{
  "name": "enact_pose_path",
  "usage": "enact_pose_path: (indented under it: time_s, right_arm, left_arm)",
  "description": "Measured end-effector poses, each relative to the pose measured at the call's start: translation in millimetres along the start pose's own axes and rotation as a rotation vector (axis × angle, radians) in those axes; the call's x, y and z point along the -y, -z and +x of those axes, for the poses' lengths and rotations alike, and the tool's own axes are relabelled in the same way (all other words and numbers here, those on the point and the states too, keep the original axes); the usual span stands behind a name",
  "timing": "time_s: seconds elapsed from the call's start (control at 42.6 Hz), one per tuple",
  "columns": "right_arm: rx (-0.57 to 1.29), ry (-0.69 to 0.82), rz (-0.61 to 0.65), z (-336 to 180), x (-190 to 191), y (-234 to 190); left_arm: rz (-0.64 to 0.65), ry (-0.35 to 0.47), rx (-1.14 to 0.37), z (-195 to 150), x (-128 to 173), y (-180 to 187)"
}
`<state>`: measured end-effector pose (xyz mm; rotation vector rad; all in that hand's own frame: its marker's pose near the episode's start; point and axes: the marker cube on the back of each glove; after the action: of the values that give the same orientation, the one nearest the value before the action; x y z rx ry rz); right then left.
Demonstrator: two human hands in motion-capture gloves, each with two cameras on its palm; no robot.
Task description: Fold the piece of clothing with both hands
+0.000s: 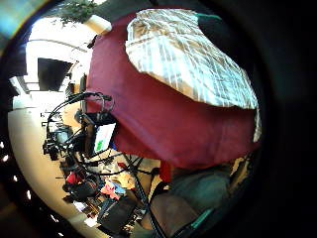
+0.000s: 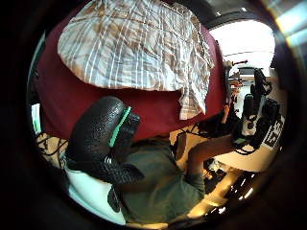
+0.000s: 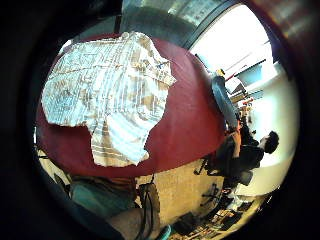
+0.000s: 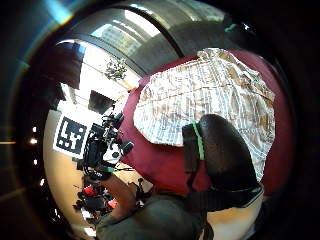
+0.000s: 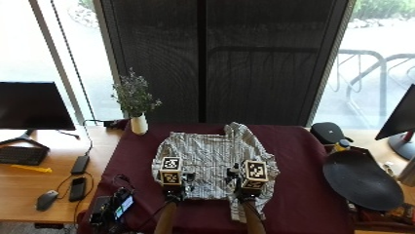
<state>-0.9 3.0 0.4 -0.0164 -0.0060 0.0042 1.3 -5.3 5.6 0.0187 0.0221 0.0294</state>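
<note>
both hands hover over the plaid shirt (image 5: 211,163) on the maroon table (image 5: 298,195); their grip can't be told.

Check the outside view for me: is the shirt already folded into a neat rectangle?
No, the plaid shirt lies spread out and rumpled on the maroon tablecloth.

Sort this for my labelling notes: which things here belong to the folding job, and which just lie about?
Job: plaid shirt on the maroon tablecloth; left hand; right hand.

Lying about: vase of flowers, monitor, keyboard, mouse.
</note>
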Motion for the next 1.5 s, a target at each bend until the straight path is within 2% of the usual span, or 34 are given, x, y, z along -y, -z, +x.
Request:
enact_pose_path:
  time_s: [0.422,0.751,0.986,1.103,1.244,1.385,1.455,1.502]
  right_arm:
    - [0.012,0.025,-0.084,-5.5,-2.2,-22.8]
    - [-0.008,0.056,-0.12,-7.5,-12.9,-0.1]
    - [-0.054,0.008,-0.117,28.0,-25.8,10.5]
    - [-0.038,-0.035,-0.126,50.4,-28.9,-2.2]
    - [-0.018,-0.076,-0.233,77.6,-30.2,-41.6]
    - [0.004,-0.083,-0.342,94.1,-29.4,-77.6]
    - [0.038,-0.073,-0.445,101.8,-28.9,-99.1]
    - [0.062,-0.063,-0.532,106.7,-30.3,-112.8]
  left_arm:
    - [-0.022,-0.034,0.008,-0.6,-4.8,-8.3]
    - [-0.002,-0.063,0.011,1.8,-10.3,2.6]
    - [0.124,-0.095,-0.024,9.4,-18.6,17.5]
    - [0.139,-0.121,-0.052,17.1,-20.1,13.3]
    - [0.035,-0.1,-0.026,18.5,0.5,-26.4]
    - [-0.023,-0.118,-0.012,18.6,25.9,-65.8]
    - [-0.068,-0.139,-0.016,17.9,34.1,-80.8]
    - [-0.131,-0.153,-0.028,18.1,28.6,-81.6]
